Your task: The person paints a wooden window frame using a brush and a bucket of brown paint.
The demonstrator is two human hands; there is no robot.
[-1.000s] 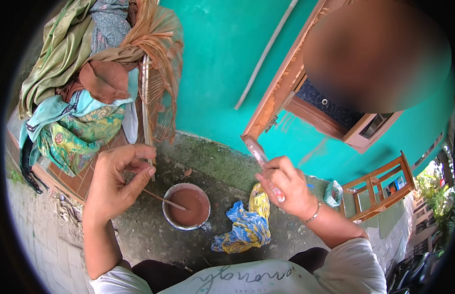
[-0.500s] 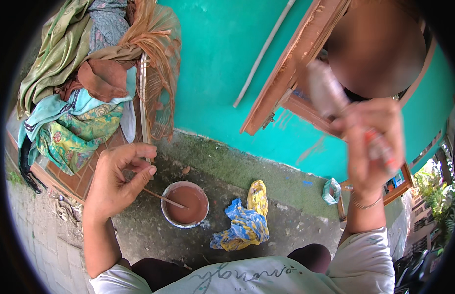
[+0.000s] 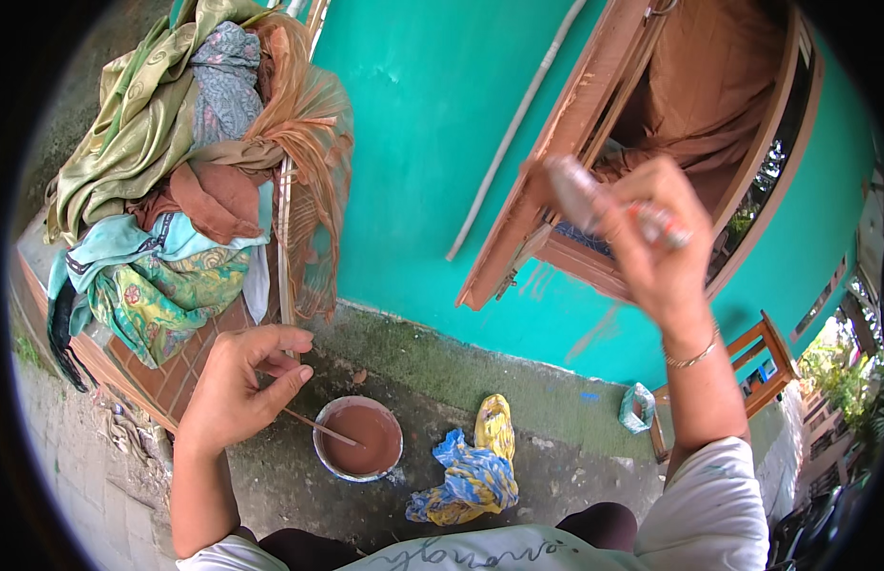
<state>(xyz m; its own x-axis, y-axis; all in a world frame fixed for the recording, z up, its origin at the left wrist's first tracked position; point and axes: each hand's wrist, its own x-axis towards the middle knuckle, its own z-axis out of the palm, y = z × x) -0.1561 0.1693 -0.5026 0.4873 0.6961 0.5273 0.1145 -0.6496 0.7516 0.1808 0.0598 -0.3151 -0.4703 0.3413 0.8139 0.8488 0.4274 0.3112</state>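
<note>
In our right hand, fingers clasp a paintbrush jutting beyond them, likely light, stiff-handled and best held mid-handle. Our left hand curls, fingers apart.

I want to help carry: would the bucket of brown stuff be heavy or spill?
The bucket would probably feel heavy, since a wide pool of brown liquid shows inside. With no lid, it might slosh out if tipped. The thin stick slanting into it could slide.
</note>
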